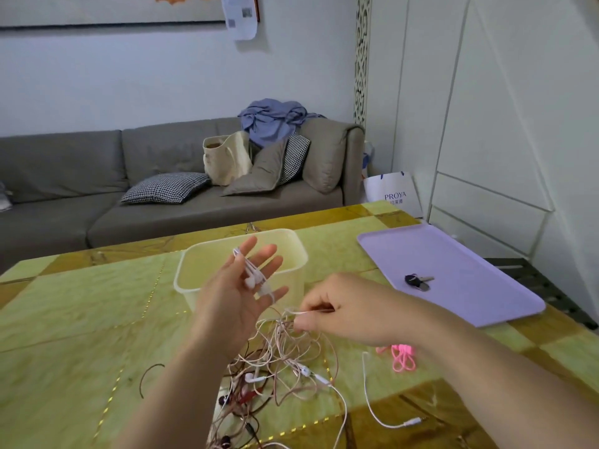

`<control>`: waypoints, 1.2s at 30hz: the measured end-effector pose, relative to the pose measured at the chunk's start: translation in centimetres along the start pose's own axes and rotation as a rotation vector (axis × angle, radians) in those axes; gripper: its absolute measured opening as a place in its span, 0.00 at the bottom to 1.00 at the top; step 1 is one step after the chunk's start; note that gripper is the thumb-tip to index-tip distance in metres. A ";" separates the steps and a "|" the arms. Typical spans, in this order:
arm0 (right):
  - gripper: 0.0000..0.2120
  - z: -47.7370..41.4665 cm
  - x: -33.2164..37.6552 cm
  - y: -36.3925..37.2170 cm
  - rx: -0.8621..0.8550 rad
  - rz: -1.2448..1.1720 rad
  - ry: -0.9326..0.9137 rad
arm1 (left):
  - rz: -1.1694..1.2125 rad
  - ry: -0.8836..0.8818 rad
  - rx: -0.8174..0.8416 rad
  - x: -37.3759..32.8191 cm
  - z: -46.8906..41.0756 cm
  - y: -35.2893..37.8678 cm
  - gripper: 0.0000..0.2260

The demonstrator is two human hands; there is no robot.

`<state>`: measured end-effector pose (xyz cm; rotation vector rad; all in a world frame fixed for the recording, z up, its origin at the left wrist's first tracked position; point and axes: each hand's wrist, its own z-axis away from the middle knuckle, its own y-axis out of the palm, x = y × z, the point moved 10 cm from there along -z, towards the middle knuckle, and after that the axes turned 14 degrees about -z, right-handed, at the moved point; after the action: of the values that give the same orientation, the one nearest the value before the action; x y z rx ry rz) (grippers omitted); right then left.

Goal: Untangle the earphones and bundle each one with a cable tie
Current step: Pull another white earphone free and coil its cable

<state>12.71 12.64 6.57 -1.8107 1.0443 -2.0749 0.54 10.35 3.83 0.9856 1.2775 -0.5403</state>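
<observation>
The left hand (pixel 241 288) is spread open with a pair of white earbuds (pixel 254 279) draped loosely across its fingers, while the right hand (pixel 337 314) pinches a strand rising from the tangle of earphones (pixel 278 367) on the counter (pixel 81 319). Nothing clamps the earbuds, so a tug on that strand could likely slide them off. Pulling hard may instead tighten the knot and drag the heap toward the pink cable ties (pixel 403 357).

A clear tub (pixel 293 236) is set on the green-gold table (pixel 81 306). Keys (pixel 418 281) are laid on a lilac tray (pixel 460 254) at the right. Behind, a grey sofa (pixel 71 176) is loaded with checked cushions (pixel 167 187), a tote (pixel 227 160) and blue cloth (pixel 275 119).
</observation>
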 end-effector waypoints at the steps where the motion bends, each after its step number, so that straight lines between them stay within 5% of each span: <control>1: 0.15 0.4 1.1 -0.2 0.001 0.005 -0.023 | -0.073 -0.007 -0.006 0.4 0.3 -0.5 0.15; 8: 0.14 0.6 3.6 -2.0 -0.219 -0.115 -0.207 | -0.383 -0.081 0.241 4.5 5.9 0.7 0.14; 15: 0.13 -1.5 -3.3 1.1 -0.298 -0.465 -0.124 | 0.029 -0.245 0.587 5.4 9.0 2.6 0.08; 17: 0.13 -1.6 -4.4 3.2 -0.243 -0.498 -0.109 | 0.164 -0.199 0.535 4.6 8.4 2.4 0.10; 21: 0.20 -1.8 -6.2 7.2 -0.139 -0.337 -0.046 | 0.280 -0.124 0.149 5.1 5.9 -0.9 0.15; 27: 0.16 -1.7 -5.4 9.2 0.026 -0.032 -0.007 | -0.228 0.045 -0.077 6.8 4.4 -4.8 0.14; 32: 0.14 -0.6 -3.0 4.0 -0.210 -0.160 -0.174 | -0.684 -0.006 0.165 8.8 5.8 -2.3 0.14; 36: 0.16 -0.9 -4.4 2.0 -0.352 -0.285 -0.199 | -0.627 -0.106 0.365 10.2 7.1 -0.2 0.13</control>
<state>12.33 14.03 1.84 -2.4083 1.2167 -1.8884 6.71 6.11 -6.10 0.8216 1.4155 -1.3298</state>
